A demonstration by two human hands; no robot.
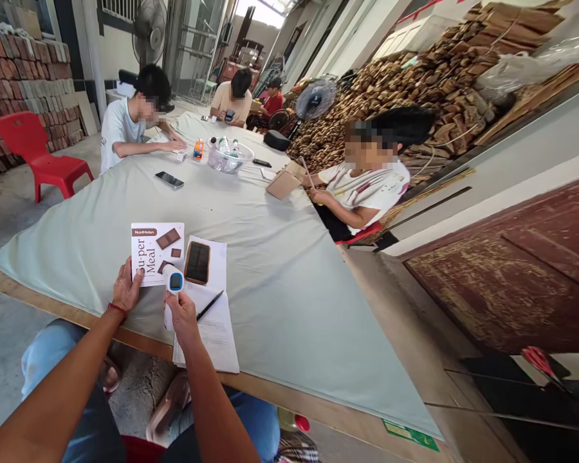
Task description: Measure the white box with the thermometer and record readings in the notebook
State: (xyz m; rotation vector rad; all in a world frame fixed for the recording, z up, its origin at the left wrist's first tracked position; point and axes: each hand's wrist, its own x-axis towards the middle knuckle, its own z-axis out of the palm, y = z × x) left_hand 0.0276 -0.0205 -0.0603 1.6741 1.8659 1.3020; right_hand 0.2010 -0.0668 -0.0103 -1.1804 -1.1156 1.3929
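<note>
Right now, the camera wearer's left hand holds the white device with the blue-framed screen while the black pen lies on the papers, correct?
No, wrong hand: the head view shows the white device in the right hand; the black pen does lie on the papers.

Stacked bricks (22, 96) and heaped wood (444, 77) suggest a storage area.

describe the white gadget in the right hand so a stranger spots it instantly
Start at the cloth-covered table and go to its near edge, where the right hand grips the white gadget. It shows by the lower corner of the white item marked Meal. Unlike that and the brown-edged slab nearby, it has a blue-ringed screen.
</note>
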